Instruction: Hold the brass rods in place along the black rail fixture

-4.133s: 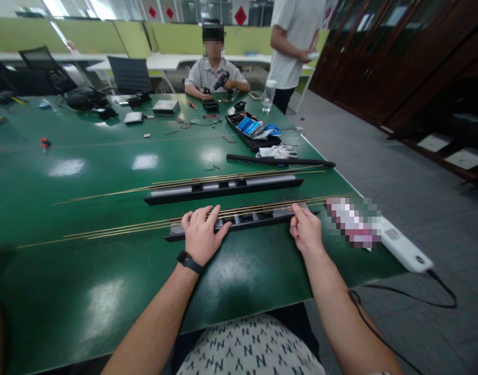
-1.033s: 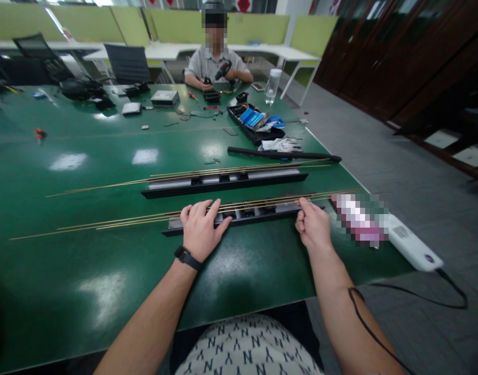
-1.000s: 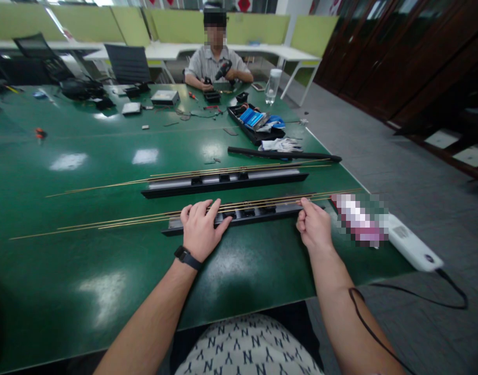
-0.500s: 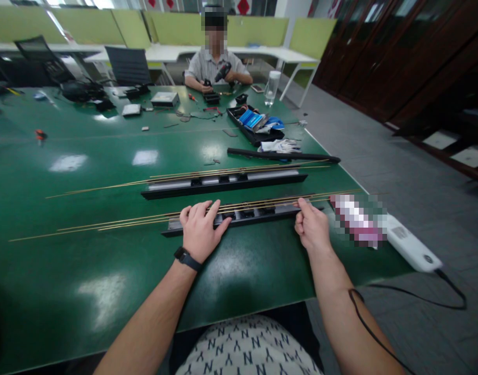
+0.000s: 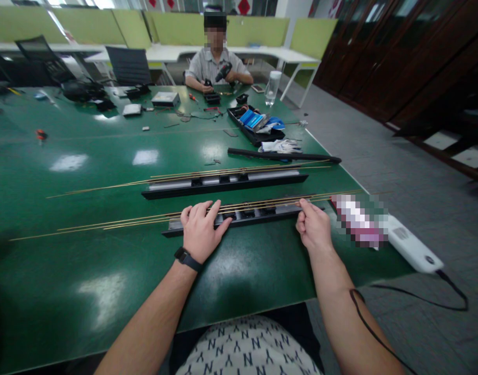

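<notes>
Shifted rightward since the earliest frame: one thin brass-coloured rod [image 5: 258, 205]. Right hand [image 5: 314, 224] appears to pinch it between thumb and forefinger; left hand [image 5: 202, 229] lies with fingers spread across the bundle. Draw in line with the rod, left palm light, to avoid bending. Beneath: one long black channel with grey interior [image 5: 262, 219], nearest the glossy green table's [image 5: 47, 271] near edge; a second black channel [image 5: 223, 188] behind. Count: channels, two; rods, at least three each.

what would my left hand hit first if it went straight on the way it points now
Probably the far black rail, beyond the gold rods under the left hand, though depth is hard to judge.
</notes>
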